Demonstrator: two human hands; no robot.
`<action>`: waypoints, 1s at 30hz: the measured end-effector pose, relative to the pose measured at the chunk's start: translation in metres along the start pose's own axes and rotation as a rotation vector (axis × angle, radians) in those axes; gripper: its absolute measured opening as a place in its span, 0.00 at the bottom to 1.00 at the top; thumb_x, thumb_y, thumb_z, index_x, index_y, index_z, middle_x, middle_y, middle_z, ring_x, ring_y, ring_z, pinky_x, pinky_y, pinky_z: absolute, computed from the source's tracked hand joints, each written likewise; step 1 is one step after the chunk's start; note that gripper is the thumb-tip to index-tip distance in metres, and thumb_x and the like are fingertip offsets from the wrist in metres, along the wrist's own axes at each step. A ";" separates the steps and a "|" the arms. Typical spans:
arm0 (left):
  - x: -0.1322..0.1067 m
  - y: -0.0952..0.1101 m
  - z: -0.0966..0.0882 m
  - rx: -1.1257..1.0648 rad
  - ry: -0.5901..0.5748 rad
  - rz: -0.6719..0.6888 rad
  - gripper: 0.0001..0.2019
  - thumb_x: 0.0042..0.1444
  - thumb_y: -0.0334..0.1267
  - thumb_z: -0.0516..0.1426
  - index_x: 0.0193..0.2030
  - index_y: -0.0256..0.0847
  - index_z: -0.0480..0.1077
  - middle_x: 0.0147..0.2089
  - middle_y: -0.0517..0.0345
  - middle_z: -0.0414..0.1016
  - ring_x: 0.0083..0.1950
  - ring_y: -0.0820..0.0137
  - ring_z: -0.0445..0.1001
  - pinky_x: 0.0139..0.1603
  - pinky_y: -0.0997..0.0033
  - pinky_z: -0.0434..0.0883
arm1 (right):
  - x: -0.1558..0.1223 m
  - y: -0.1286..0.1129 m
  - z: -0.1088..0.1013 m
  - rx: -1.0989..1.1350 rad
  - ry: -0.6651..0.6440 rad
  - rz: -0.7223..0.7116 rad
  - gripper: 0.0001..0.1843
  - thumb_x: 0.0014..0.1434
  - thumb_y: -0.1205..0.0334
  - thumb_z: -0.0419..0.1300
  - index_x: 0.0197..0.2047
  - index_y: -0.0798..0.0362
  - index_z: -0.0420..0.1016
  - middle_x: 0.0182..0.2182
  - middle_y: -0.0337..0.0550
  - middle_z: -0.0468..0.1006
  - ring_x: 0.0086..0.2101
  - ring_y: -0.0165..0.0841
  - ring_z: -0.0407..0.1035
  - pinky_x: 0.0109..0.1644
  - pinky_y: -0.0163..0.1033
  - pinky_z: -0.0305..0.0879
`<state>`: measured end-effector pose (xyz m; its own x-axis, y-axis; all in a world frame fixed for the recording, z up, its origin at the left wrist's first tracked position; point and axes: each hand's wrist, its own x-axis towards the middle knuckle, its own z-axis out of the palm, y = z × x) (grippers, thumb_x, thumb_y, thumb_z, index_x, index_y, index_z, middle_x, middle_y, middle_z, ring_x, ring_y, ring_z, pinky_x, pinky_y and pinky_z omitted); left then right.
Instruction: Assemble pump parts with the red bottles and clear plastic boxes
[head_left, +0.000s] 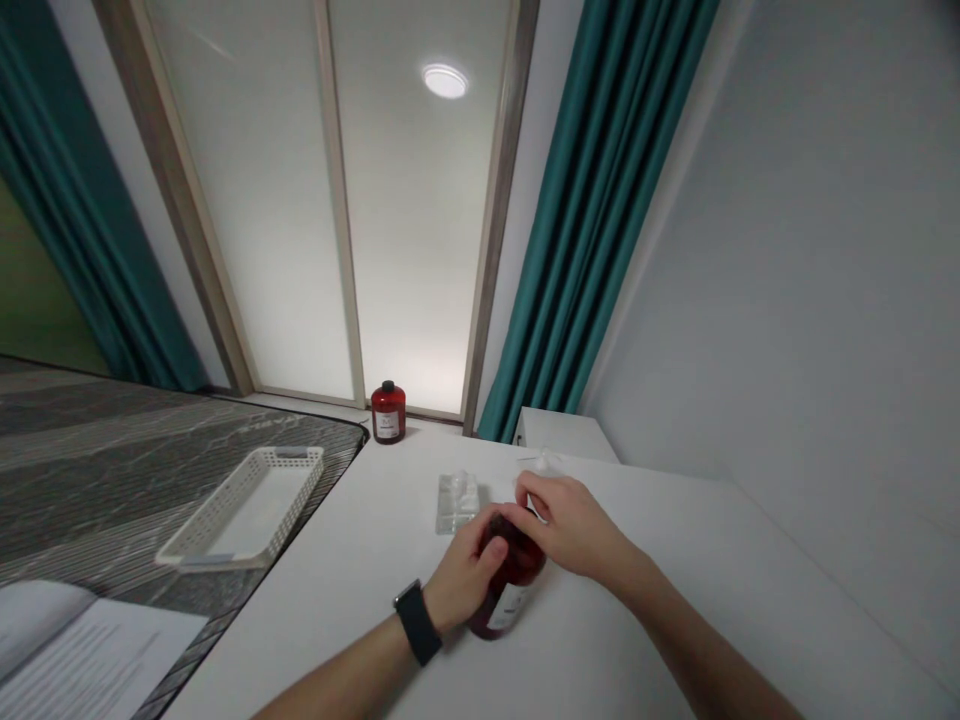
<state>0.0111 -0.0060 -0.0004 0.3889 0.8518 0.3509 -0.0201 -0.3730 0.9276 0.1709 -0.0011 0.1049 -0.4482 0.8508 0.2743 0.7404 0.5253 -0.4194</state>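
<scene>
A dark red bottle (519, 566) with a white label leans at a tilt over the white table. My left hand (463, 578), with a black watch on its wrist, is wrapped around the bottle's upper side. The fingers of my right hand (576, 522) are bent and pinched together at the bottle's top; what they hold, if anything, is hidden. Just beyond my left hand lies a clear plastic compartment box (457, 502). Some crumpled clear plastic (546, 462) lies behind my right hand.
A second red bottle (388, 413) with a black cap stands at the table's (360, 560) far left corner. Left of the table, a white basket (259, 510) and an open book (97, 645) rest on a grey patterned surface. A white cabinet (566, 432) stands behind the table.
</scene>
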 end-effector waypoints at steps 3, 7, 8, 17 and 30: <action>-0.003 -0.001 -0.001 0.070 0.072 0.064 0.39 0.54 0.74 0.49 0.54 0.38 0.68 0.48 0.45 0.77 0.47 0.55 0.75 0.52 0.55 0.71 | -0.003 -0.004 0.004 -0.135 0.046 0.025 0.13 0.63 0.53 0.61 0.29 0.49 0.69 0.19 0.35 0.67 0.22 0.32 0.61 0.29 0.37 0.45; -0.005 -0.002 -0.002 0.237 0.159 0.113 0.37 0.53 0.71 0.54 0.55 0.41 0.67 0.51 0.44 0.76 0.49 0.52 0.75 0.52 0.53 0.71 | -0.011 -0.005 0.006 -0.101 -0.002 -0.012 0.08 0.62 0.57 0.61 0.33 0.49 0.69 0.20 0.34 0.70 0.22 0.31 0.62 0.28 0.35 0.47; -0.006 -0.002 -0.002 0.273 0.169 0.123 0.36 0.53 0.70 0.54 0.55 0.41 0.67 0.51 0.44 0.76 0.49 0.51 0.75 0.52 0.52 0.70 | -0.013 -0.004 0.006 -0.076 -0.029 -0.016 0.06 0.62 0.58 0.61 0.34 0.49 0.69 0.20 0.33 0.70 0.22 0.31 0.62 0.28 0.35 0.48; -0.006 -0.004 -0.001 0.288 0.096 0.138 0.32 0.55 0.67 0.53 0.53 0.40 0.67 0.46 0.47 0.78 0.44 0.55 0.76 0.47 0.57 0.71 | -0.028 0.002 -0.006 0.034 -0.155 -0.114 0.03 0.62 0.66 0.58 0.40 0.49 0.69 0.36 0.43 0.76 0.37 0.38 0.70 0.41 0.40 0.63; -0.004 -0.009 -0.004 0.359 0.103 0.096 0.30 0.54 0.61 0.55 0.55 0.40 0.66 0.48 0.47 0.77 0.47 0.53 0.75 0.49 0.54 0.70 | -0.030 0.009 -0.013 0.213 -0.146 -0.192 0.14 0.59 0.75 0.55 0.46 0.49 0.67 0.44 0.43 0.72 0.46 0.37 0.66 0.53 0.44 0.63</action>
<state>0.0062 -0.0045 -0.0092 0.3059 0.8326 0.4616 0.2794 -0.5421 0.7926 0.1979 -0.0223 0.1036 -0.6480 0.7209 0.2456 0.5205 0.6546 -0.5483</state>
